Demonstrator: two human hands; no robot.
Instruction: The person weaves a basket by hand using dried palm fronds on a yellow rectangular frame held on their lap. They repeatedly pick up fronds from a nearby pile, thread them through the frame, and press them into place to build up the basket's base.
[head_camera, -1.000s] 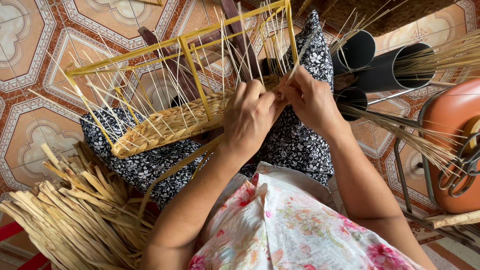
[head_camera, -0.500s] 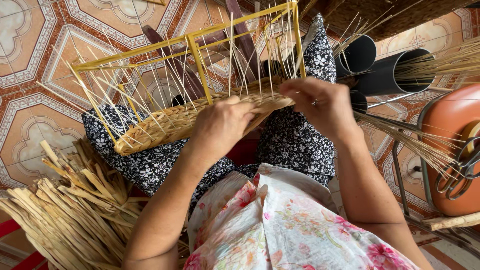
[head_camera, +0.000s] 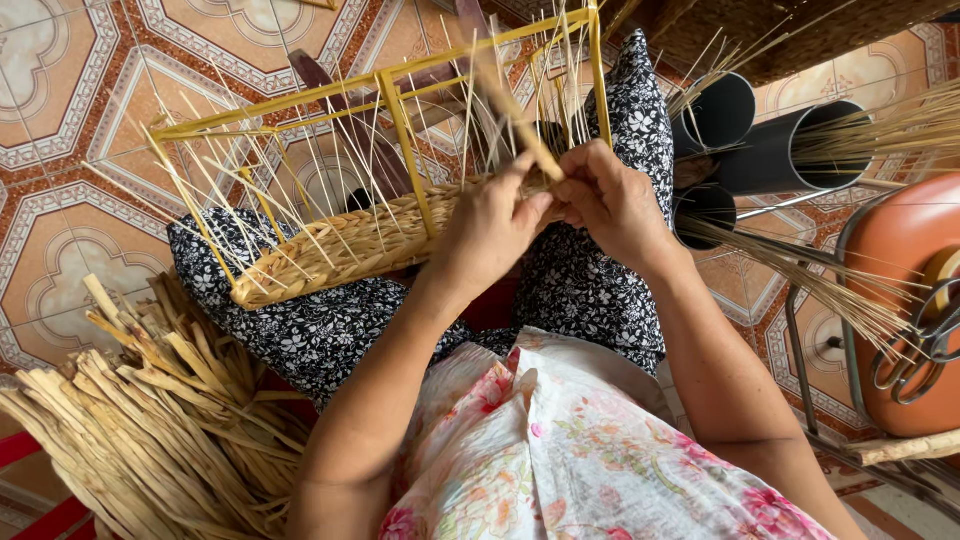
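A half-woven straw basket (head_camera: 340, 245) on a yellow wire frame (head_camera: 400, 130) rests across my lap, with thin upright stakes sticking out of its woven base. My left hand (head_camera: 490, 225) pinches a flat tan weaving strand (head_camera: 510, 105) at the basket's right end. My right hand (head_camera: 610, 200) is closed on the same strand and the frame's corner, just beside the left hand. The strand runs up and away from both hands.
A bundle of dried flat straw strips (head_camera: 130, 430) lies at lower left on the tiled floor (head_camera: 60, 120). Black tubes (head_camera: 780, 150) holding thin reeds stand at upper right. An orange container (head_camera: 900, 290) with scissors (head_camera: 920, 340) sits at right.
My left hand slid left along the basket rim, then came back to the right end. Both hands now meet there on the strand, which stands up higher.
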